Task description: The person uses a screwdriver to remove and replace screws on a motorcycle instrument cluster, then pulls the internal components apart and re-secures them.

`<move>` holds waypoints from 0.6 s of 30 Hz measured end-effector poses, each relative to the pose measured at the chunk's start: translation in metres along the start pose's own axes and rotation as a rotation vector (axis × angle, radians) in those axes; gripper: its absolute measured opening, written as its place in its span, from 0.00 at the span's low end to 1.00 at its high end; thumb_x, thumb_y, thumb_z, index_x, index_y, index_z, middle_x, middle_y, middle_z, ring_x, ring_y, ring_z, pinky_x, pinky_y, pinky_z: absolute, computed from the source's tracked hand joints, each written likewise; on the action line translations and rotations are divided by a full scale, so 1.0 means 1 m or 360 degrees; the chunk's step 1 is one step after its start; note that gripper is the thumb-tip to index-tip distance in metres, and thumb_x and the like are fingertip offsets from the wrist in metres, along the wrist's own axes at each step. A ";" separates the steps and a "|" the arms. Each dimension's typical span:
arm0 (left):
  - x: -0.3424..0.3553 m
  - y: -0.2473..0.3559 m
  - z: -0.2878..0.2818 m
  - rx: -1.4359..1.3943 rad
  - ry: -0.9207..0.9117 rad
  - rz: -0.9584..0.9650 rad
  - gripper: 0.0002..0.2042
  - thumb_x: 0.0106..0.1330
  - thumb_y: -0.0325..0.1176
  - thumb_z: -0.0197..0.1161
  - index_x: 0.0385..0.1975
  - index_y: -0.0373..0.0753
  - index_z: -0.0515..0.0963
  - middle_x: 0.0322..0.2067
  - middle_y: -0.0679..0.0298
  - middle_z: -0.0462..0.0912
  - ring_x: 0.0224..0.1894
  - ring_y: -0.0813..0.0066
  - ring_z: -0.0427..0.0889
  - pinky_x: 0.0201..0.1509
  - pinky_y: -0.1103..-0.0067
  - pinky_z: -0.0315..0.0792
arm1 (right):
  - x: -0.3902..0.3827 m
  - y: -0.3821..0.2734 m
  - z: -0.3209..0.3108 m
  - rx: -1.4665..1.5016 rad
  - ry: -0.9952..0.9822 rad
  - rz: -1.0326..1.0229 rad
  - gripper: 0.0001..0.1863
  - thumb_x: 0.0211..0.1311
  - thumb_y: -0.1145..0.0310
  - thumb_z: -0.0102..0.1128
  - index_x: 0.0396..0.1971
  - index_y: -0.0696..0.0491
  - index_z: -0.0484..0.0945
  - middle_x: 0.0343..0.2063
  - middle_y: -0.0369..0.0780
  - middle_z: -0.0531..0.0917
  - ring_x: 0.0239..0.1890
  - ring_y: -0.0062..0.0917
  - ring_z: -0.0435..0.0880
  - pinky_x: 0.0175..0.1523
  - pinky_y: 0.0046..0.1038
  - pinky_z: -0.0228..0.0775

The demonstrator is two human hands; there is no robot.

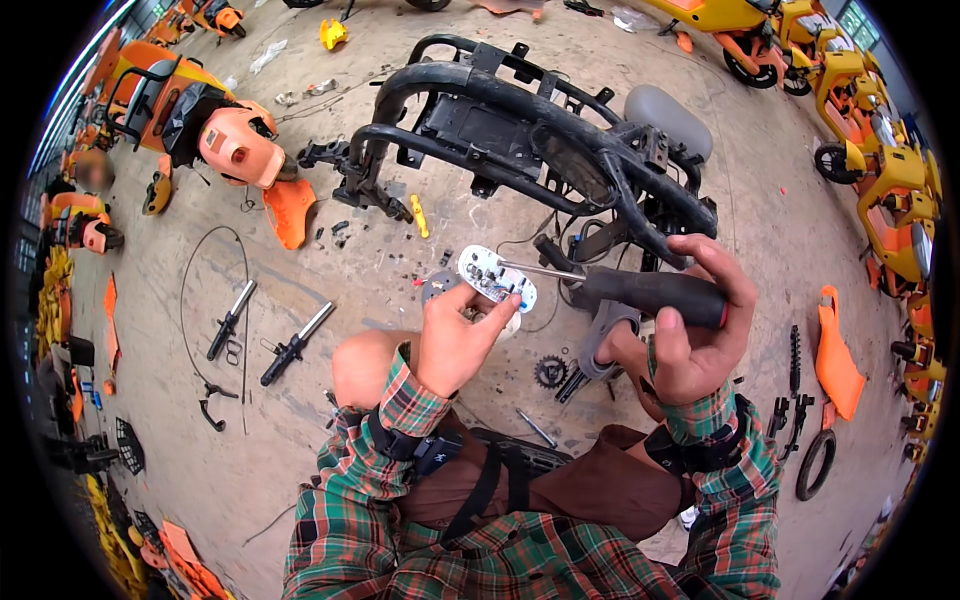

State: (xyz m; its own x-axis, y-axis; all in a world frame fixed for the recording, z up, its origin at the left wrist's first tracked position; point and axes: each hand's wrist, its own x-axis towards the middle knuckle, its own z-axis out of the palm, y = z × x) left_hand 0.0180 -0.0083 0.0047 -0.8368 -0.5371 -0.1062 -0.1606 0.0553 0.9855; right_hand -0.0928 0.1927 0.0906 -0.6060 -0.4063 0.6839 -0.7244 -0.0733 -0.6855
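Between the thumb and fingers of my left hand point(462, 335) is a small white oval circuit board point(497, 279) with dark parts on its face. My right hand point(707, 320) grips a screwdriver point(650, 294) by its thick black handle. The metal shaft points left, and its tip meets or hovers just over the upper part of the board; I cannot tell whether it touches. Just beyond my hands lies a bare black scooter frame point(500, 120) on its side. A yellow-handled tool point(419, 216) rests on the floor between the frame and the board.
Two shock absorbers point(296, 344) and a looped cable point(186, 270) lie to the left. A sprocket point(551, 372) is near my legs. Orange panels point(836, 362) and a black tyre point(816, 465) lie at right. Parked scooters point(885, 190) line both sides; a grey seat point(668, 122) touches the frame.
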 end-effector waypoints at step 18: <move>-0.002 0.013 0.002 -0.0164 -0.0088 -0.0076 0.10 0.62 0.30 0.69 0.35 0.28 0.80 0.25 0.63 0.86 0.26 0.86 0.79 0.29 0.85 0.70 | -0.006 -0.002 -0.003 0.0226 0.0075 0.0151 0.34 0.50 0.81 0.54 0.61 0.61 0.59 0.47 0.51 0.74 0.48 0.31 0.77 0.51 0.31 0.75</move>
State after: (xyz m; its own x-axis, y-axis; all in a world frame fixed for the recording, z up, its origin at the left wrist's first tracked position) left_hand 0.0169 -0.0050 0.0171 -0.8576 -0.4895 -0.1578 -0.1489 -0.0575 0.9872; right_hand -0.0884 0.1983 0.0889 -0.6867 -0.3747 0.6230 -0.6115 -0.1657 -0.7737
